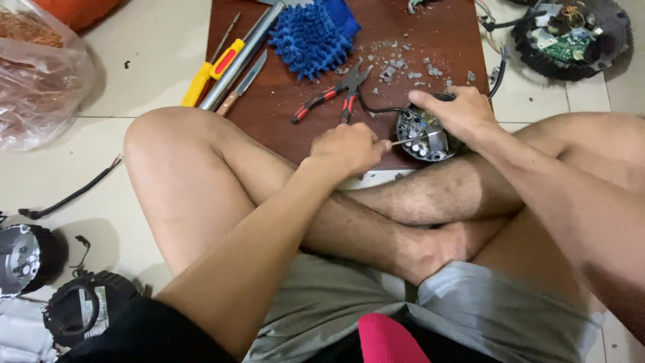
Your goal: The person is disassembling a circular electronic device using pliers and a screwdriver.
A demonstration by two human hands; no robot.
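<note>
My left hand (346, 146) is closed around a thin metal tool (408, 140), a screwdriver by its shaft, whose tip pokes into a round black electronic unit (422, 132) with an exposed circuit board. My right hand (458, 111) grips the top and far side of that unit, holding it on the near edge of a dark red board (282, 107). A black cable (379, 109) runs out of the unit toward red-handled pliers (330, 96). My crossed legs lie under both arms.
On the board lie a blue chenille mitt (314, 35), a yellow-handled tool (213, 70), a metal bar (243, 55), a knife (243, 82) and grey debris (398, 66). Another opened unit (571, 37) sits far right. A plastic bag (37, 74) and more black units (80, 306) lie left.
</note>
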